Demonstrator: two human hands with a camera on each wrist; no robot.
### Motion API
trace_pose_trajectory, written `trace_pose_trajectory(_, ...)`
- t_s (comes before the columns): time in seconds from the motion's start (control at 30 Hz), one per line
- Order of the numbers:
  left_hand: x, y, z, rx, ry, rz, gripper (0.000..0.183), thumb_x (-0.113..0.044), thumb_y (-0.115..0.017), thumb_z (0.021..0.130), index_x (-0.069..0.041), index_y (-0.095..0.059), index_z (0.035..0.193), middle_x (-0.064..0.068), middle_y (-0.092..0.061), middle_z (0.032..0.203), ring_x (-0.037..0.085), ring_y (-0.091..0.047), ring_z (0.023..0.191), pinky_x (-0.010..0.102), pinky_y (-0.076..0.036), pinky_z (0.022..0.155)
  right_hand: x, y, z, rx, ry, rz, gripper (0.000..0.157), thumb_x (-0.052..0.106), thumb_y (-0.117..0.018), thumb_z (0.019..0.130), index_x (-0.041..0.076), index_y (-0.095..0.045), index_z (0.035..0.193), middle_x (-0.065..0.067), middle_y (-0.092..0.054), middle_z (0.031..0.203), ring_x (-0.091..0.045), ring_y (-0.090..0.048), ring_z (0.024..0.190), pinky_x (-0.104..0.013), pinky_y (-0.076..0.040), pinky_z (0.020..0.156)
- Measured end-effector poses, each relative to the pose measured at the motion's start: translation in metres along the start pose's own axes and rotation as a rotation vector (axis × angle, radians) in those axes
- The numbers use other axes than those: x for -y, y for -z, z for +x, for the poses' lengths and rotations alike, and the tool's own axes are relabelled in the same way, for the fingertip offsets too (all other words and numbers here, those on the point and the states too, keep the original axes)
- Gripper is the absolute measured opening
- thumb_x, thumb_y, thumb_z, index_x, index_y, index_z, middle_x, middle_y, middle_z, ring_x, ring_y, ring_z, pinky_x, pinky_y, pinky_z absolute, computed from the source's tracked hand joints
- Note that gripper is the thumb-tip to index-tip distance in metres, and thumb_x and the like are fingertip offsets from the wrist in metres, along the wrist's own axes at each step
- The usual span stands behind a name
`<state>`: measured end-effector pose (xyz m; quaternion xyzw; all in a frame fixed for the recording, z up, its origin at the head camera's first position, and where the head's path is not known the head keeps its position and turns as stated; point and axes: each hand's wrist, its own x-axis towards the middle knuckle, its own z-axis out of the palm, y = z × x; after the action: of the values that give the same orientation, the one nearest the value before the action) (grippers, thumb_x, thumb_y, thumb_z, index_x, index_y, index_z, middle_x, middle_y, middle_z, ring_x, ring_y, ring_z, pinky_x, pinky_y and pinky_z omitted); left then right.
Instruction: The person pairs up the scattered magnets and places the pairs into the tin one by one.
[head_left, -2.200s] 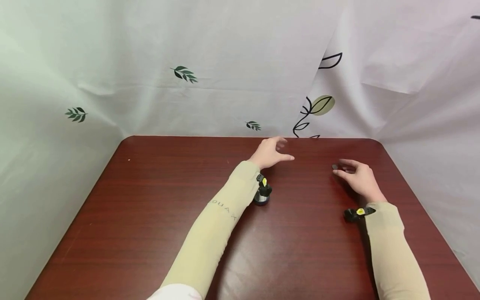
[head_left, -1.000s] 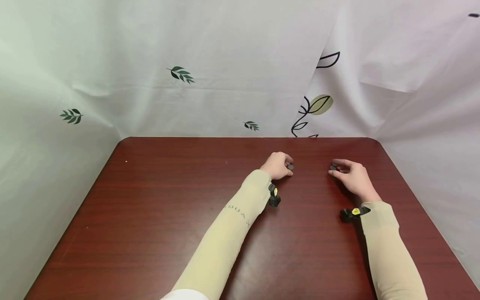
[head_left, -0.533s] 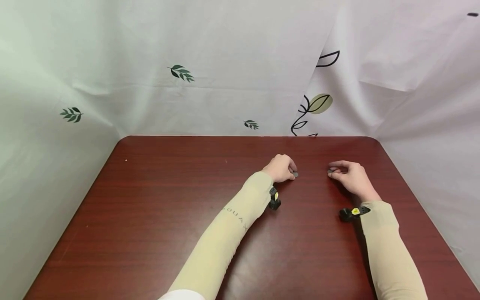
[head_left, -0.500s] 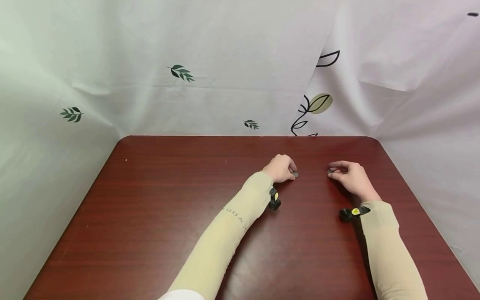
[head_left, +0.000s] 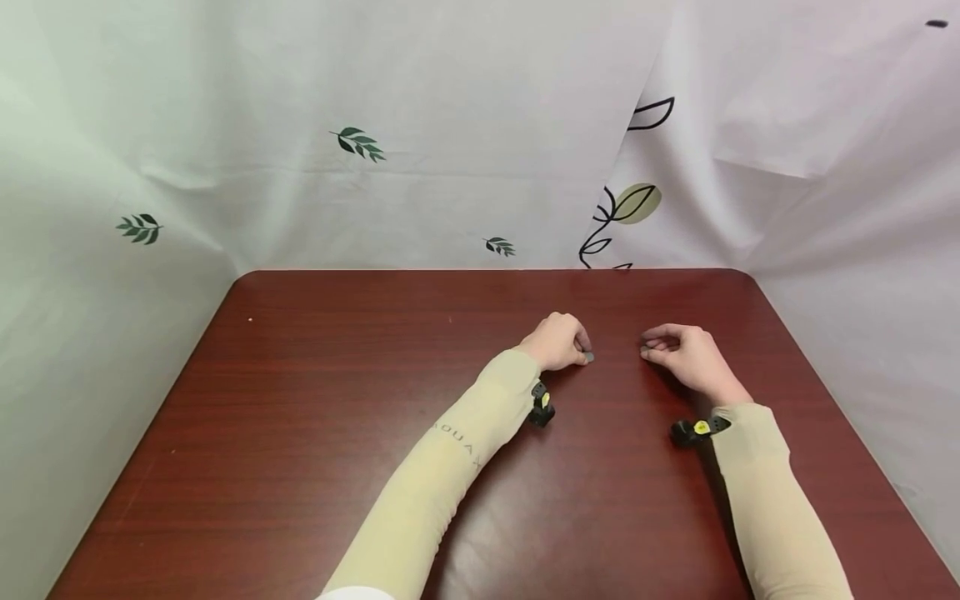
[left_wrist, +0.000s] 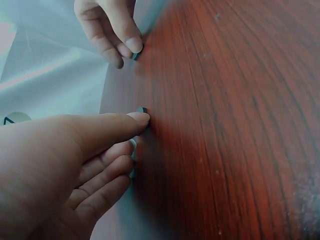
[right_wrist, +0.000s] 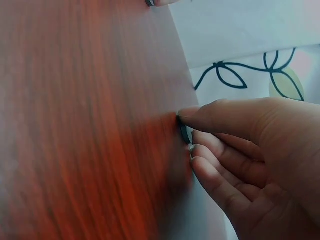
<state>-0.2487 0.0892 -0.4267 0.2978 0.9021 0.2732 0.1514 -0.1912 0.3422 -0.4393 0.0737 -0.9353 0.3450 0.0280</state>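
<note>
My left hand (head_left: 557, 342), right of the table's middle, pinches a small dark grey disc (head_left: 588, 357) between thumb and fingertips. In the left wrist view this disc (left_wrist: 143, 110) shows as a thin dark edge past the thumb tip, close over the wood. Across a short gap, my right hand (head_left: 690, 357) pinches a similar disc (head_left: 646, 351). The right wrist view shows that disc (right_wrist: 184, 132) edge-on between thumb and index finger, the other fingers loosely bent behind. The two discs face each other, apart, at nearly the same height.
Both hands are over a reddish-brown wooden table (head_left: 337, 375) with rounded far corners. White cloth (head_left: 450, 100) with leaf prints hangs behind and at both sides. A tiny white speck (head_left: 251, 319) lies at the far left. Black cameras (head_left: 542, 406) sit on the wrists.
The left hand, spread near the far edge with no disc visible 2.2 seconds ago, has come down and now pinches one. The right hand has moved left with its disc, narrowing the gap.
</note>
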Motion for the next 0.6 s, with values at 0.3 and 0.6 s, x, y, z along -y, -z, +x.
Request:
trace_pose_trajectory(0.3, -0.002, 0.001, -0.006, 0.022, -0.031, 0.037, 0.010, -0.022, -0.081, 0.090, -0.015, -0.081, 0.098, -0.010, -0.071, 0.082, 0.000, -0.062, 0.077, 0.015, -0.049, 0.071, 0.010, -0.005, -0.002, 0.039, 0.010, -0.004, 0.021, 0.009, -0.079, 0.090, 0.001, -0.074, 0.109, -0.007, -0.072, 0.090, -0.020, -0.069, 0.079, -0.018, -0.052, 0.069)
trace_pose_trajectory(0.6, -0.004, -0.002, -0.010, 0.042, -0.057, 0.045, 0.010, -0.022, -0.082, 0.089, -0.015, -0.080, 0.096, -0.012, -0.071, 0.081, -0.001, -0.063, 0.076, 0.014, -0.049, 0.071, 0.020, -0.014, -0.005, 0.067, 0.039, -0.004, 0.021, 0.009, -0.079, 0.089, 0.002, -0.075, 0.108, -0.005, -0.072, 0.091, -0.019, -0.067, 0.078, -0.022, -0.054, 0.069)
